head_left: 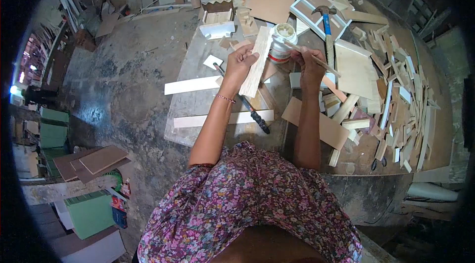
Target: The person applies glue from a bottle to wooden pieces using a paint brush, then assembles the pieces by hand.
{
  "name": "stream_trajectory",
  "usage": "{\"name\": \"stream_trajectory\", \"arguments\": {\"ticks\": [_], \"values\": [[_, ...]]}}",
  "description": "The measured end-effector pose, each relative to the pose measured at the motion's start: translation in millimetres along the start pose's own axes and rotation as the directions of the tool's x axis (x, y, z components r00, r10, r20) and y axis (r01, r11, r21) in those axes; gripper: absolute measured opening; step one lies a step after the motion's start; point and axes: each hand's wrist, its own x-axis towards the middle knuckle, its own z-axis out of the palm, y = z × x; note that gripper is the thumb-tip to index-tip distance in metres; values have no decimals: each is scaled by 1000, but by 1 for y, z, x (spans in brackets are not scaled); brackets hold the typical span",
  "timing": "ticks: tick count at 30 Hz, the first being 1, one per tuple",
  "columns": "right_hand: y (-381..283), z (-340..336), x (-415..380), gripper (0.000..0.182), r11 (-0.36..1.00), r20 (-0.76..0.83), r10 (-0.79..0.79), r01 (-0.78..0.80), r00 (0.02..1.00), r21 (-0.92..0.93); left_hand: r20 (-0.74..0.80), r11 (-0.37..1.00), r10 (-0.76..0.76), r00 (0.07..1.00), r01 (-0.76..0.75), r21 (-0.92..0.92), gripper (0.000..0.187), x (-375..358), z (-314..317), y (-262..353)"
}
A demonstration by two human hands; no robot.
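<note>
My left hand (pixel 238 69) is closed around a flat wooden strip (pixel 256 67) with a rough, wavy surface, holding it up at a slant over the table. Between the fingers of my right hand (pixel 310 65) is a thin wooden stick (pixel 327 67), its far end reaching toward the strip's upper edge. Just behind both hands stands a white plastic jar (pixel 281 54) with an open top and pale residue around its mouth. Below the strip lies a long thin tool with a black wrapped handle (pixel 259 121).
A blue-handled claw hammer (pixel 327 28) rests by a white-edged frame (pixel 308 8). Many wood offcuts (pixel 396 100) are heaped at the right, with scissors (pixel 379 163) near the front edge. White strips (pixel 190 85) and a small wooden box piece (pixel 217 23) lie on the left.
</note>
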Motion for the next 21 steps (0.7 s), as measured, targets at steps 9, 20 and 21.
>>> {"name": "stream_trajectory", "arguments": {"ticks": [9, 20, 21], "values": [[-5, 5, 5, 14, 999, -65, -12, 10, 998, -34, 39, 999, 32, 999, -33, 21, 24, 1, -2, -7], [3, 2, 7, 11, 997, -20, -11, 9, 1000, -77, 9, 1000, -4, 1000, 4, 1, 23, 1, 1, -4], [3, 2, 6, 11, 996, -4, -16, 15, 1000, -91, 2, 1000, -13, 1000, 13, -9, 23, 0, 2, -2]]}}
